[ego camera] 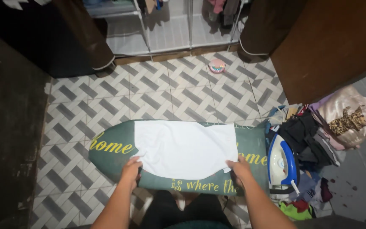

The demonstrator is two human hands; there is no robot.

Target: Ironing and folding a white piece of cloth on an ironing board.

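1. Counting first: two bare hands, one white rectangular cloth (185,148), one dark green fabric-covered ironing board (106,159) with yellow lettering, one blue-and-white plastic iron (281,163), one heap of mixed clothes (318,135) and one small round pink-rimmed object (217,65) on the floor.
2. Smooth and thin, the white cloth lies flat across the middle of the ironing board, roughly rectangular with a curved near edge.
3. Rounded at its 9 o'clock end, the board rests low over a grey-and-white herringbone tiled floor (157,93).
4. At 7 o'clock of the cloth, the left hand (131,169) has its fingers curled at the cloth's near-left corner, touching it; whether it pinches the fabric I cannot tell.
5. At 5 o'clock of the cloth, the right hand (239,167) pinches the near-right corner, fingers pressed together on the fabric.
6. Standing at 3 o'clock of the cloth, the iron sits on the board's end, just beside the right hand, with the clothes heap beyond it at 3 o'clock.
7. Far off at 12 o'clock lies the pink-rimmed object, near a white wire shelf (170,29).
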